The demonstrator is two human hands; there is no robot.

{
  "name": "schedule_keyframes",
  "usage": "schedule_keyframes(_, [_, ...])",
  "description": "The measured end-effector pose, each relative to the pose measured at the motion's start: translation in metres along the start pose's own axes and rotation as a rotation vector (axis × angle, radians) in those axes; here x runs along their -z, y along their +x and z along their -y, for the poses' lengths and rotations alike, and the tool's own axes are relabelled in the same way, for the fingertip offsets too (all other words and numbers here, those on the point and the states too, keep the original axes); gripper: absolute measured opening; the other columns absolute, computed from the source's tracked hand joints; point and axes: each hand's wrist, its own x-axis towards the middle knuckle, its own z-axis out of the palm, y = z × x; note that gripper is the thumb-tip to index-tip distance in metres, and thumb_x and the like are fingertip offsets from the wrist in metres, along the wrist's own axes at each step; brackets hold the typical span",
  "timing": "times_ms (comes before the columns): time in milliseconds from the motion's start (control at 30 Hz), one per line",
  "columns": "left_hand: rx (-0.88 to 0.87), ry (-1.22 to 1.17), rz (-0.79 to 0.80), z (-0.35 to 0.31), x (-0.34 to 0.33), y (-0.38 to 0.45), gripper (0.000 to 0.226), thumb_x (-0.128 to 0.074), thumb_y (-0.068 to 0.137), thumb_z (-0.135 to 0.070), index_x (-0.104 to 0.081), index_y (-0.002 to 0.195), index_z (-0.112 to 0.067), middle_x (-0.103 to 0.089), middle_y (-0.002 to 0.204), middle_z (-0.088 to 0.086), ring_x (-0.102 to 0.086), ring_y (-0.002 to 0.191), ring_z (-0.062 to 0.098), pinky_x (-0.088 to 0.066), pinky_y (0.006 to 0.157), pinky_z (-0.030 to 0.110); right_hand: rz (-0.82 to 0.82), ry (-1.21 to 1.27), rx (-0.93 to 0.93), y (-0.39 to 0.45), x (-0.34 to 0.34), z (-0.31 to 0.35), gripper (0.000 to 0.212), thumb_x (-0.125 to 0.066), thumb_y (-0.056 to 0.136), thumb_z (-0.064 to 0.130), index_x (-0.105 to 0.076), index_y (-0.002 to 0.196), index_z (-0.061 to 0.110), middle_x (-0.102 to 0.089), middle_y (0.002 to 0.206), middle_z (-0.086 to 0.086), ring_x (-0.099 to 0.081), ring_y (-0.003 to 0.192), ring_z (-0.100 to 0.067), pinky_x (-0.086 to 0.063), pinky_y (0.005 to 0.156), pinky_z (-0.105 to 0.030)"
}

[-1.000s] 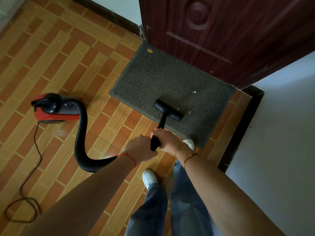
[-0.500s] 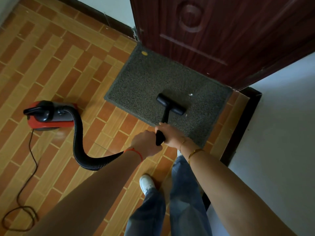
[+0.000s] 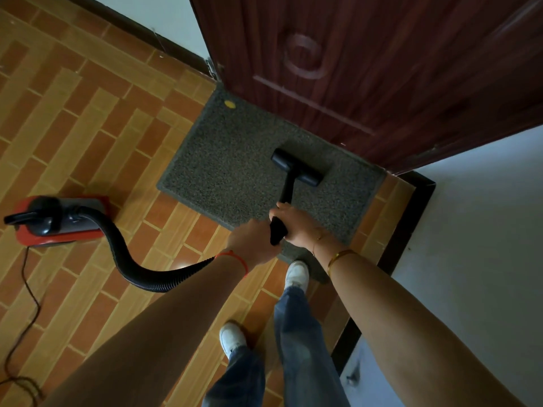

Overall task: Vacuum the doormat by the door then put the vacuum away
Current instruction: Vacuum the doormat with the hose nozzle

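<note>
Head camera looked down on a person at a doorway, both hands on a vacuum wand (image 3: 286, 190). The right hand (image 3: 295, 226) gripped the black wand, fingers curled round it, while the left hand (image 3: 252, 240) closed round the wand's near end just beside the right; its fingers were turned away from the camera, so only the back of the fist showed. A red string bracelet (image 3: 235, 258) circled the left wrist and a gold bangle (image 3: 340, 258) the right.

The black floor head (image 3: 296, 167) sat flat on the grey doormat (image 3: 235, 160), toward the mat's right half and near the dark red door (image 3: 367, 69). The doormat lay on the orange tiled floor (image 3: 88, 113), its far edge against the foot of the door. A small yellow speck (image 3: 229, 104) lay near the mat's far left corner.

A ribbed black hose (image 3: 132, 259) curved from behind the left forearm across the floor to the red and black vacuum body (image 3: 58, 220), which stood on the tiles well to the left of the mat. A thin power cord (image 3: 26, 289) trailed from it toward the near left corner.

The person wore blue jeans (image 3: 296, 333) and white shoes (image 3: 296, 274); the right shoe touched the mat's near corner. A pale wall (image 3: 484, 230) with a dark skirting board filled the right side.
</note>
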Motion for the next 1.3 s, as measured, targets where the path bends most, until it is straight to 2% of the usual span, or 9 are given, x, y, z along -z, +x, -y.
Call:
schedule_keyframes(267, [0.005, 0.022, -0.013, -0.029, 0.030, 0.042, 0.018, -0.054, 0.085, -0.031, -0.058, 0.087, -0.015, -0.052, 0.066, -0.002, -0.052, 0.057, 0.016, -0.034, 0.041, 0.023, 0.034, -0.026, -0.014, 0.020, 0.044, -0.038, 0.019, -0.057, 0.087, 0.001, -0.053, 0.104, 0.009, -0.050, 0.124, -0.011, -0.056, 0.111, -0.035, -0.052, 0.082, -0.050])
schedule_keyframes(333, [0.000, 0.020, -0.019, -0.035, 0.035, 0.051, 0.020, -0.054, 0.084, -0.031, -0.061, 0.089, -0.012, -0.055, 0.068, -0.001, -0.054, 0.060, 0.019, -0.035, 0.043, 0.024, 0.033, -0.028, -0.016, 0.025, 0.053, -0.046, 0.019, -0.057, 0.087, 0.001, -0.052, 0.103, 0.010, -0.050, 0.122, -0.010, -0.057, 0.109, -0.035, -0.053, 0.080, -0.049])
schedule_keyframes(433, [-0.010, 0.022, -0.041, -0.044, 0.040, 0.064, 0.021, -0.054, 0.086, -0.033, -0.060, 0.089, -0.014, -0.047, 0.063, -0.004, -0.053, 0.060, 0.018, -0.037, 0.047, 0.026, 0.024, -0.027, -0.009, 0.029, 0.066, -0.058, 0.016, -0.056, 0.087, 0.001, -0.050, 0.096, 0.013, -0.051, 0.122, -0.010, -0.059, 0.105, -0.034, -0.052, 0.076, -0.045])
schedule_keyframes(533, [-0.015, 0.019, -0.044, -0.052, 0.044, 0.073, 0.020, -0.052, 0.086, -0.032, -0.060, 0.089, -0.014, -0.050, 0.065, -0.003, -0.056, 0.062, 0.019, -0.039, 0.048, 0.026, 0.023, -0.018, 0.003, 0.032, 0.075, -0.068, 0.024, -0.056, 0.086, -0.001, -0.043, 0.088, 0.019, -0.052, 0.120, -0.009, -0.058, 0.106, -0.033, -0.053, 0.075, -0.048])
schedule_keyframes(667, [-0.019, 0.006, -0.045, -0.059, 0.048, 0.076, 0.016, -0.054, 0.086, -0.030, -0.058, 0.088, -0.015, -0.055, 0.070, 0.000, -0.058, 0.063, 0.020, -0.039, 0.046, 0.026, 0.026, -0.023, 0.010, 0.033, 0.081, -0.075, 0.020, -0.053, 0.086, -0.003, -0.052, 0.099, 0.012, -0.053, 0.117, -0.008, -0.059, 0.102, -0.032, -0.051, 0.073, -0.042])
schedule_keyframes(767, [-0.017, 0.009, -0.062, -0.060, 0.047, 0.073, 0.015, -0.054, 0.085, -0.030, -0.056, 0.086, -0.016, -0.051, 0.066, -0.002, -0.053, 0.057, 0.016, -0.034, 0.042, 0.023, 0.034, -0.026, 0.011, 0.031, 0.082, -0.074, 0.021, -0.054, 0.086, -0.003, -0.053, 0.103, 0.010, -0.054, 0.117, -0.009, -0.059, 0.102, -0.032, -0.048, 0.073, -0.039])
schedule_keyframes(933, [-0.025, -0.017, -0.060, -0.053, 0.039, 0.060, 0.018, -0.056, 0.083, -0.032, -0.058, 0.086, -0.015, -0.049, 0.062, -0.004, -0.054, 0.057, 0.016, -0.036, 0.043, 0.022, 0.038, -0.017, 0.036, 0.021, 0.074, -0.063, 0.018, -0.054, 0.086, -0.002, -0.053, 0.098, 0.011, -0.057, 0.111, -0.009, -0.061, 0.099, -0.032, -0.053, 0.079, -0.048])
schedule_keyframes(1133, [-0.028, -0.004, -0.035, -0.035, 0.020, 0.031, 0.016, -0.055, 0.082, -0.034, -0.053, 0.081, -0.018, -0.053, 0.071, -0.001, -0.056, 0.061, 0.018, -0.040, 0.048, 0.026, 0.053, -0.017, 0.053, 0.004, 0.046, -0.039, 0.020, -0.055, 0.084, -0.004, -0.052, 0.098, 0.011, -0.055, 0.113, -0.009, -0.059, 0.104, -0.032, -0.053, 0.078, -0.048])
schedule_keyframes(1300, [-0.030, -0.026, 0.003, -0.012, -0.002, -0.003, 0.022, -0.054, 0.081, -0.034, -0.061, 0.081, -0.013, -0.058, 0.069, 0.002, -0.064, 0.064, 0.022, -0.048, 0.049, 0.027, 0.063, -0.021, 0.033, -0.014, 0.012, -0.009, 0.019, -0.056, 0.086, 0.000, -0.052, 0.100, 0.012, -0.053, 0.116, -0.010, -0.056, 0.110, -0.034, -0.052, 0.083, -0.048])
